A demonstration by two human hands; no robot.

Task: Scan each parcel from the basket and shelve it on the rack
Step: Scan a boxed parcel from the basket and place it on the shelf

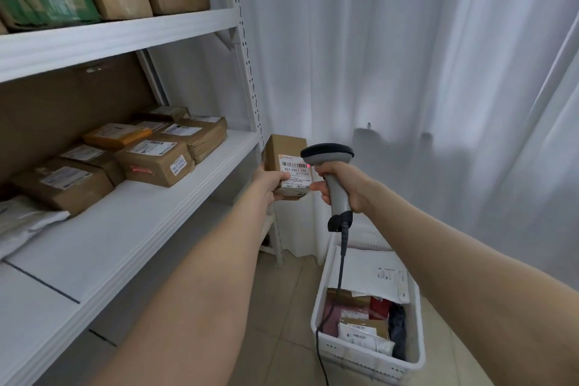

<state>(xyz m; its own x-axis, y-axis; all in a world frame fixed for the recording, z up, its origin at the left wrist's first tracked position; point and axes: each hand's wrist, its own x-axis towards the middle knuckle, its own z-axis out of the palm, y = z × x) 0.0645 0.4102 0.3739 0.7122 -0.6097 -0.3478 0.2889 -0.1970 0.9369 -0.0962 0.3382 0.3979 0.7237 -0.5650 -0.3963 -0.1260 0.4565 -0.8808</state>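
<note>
- The white basket stands on the floor at the lower right. More parcels lie in it (so the job looks far from done), and the scanner's cable hangs down into it.
- The step in hand, as I judge it, is reading the barcode on the one parcel lifted out.
- To do it well, keep the label square to the scanner's head and hold both still.
- The red light should cross the whole barcode. At present the red spot shows only at the code's right end, close under the head, so backing the scanner off a little would likely help.
- The left hand has its grip closed on the small brown parcel. Its thumb lies on the front face at the label's lower left corner, below the bars, where it should stay.
- The parcel is held upright in the air just beside the rack's corner post, not on any shelf.
- The right hand has its grip wrapped round the grey handle of the scanner, whose head points at the label and is almost touching the parcel's right edge. I cannot tell whether a finger is pressing the trigger.
- Farther left, the rack's middle shelf carries brown shelved parcels lying flat towards the back. The white board in front of them looks a likely place for this one.
- A white curtain hangs behind everything.
</note>
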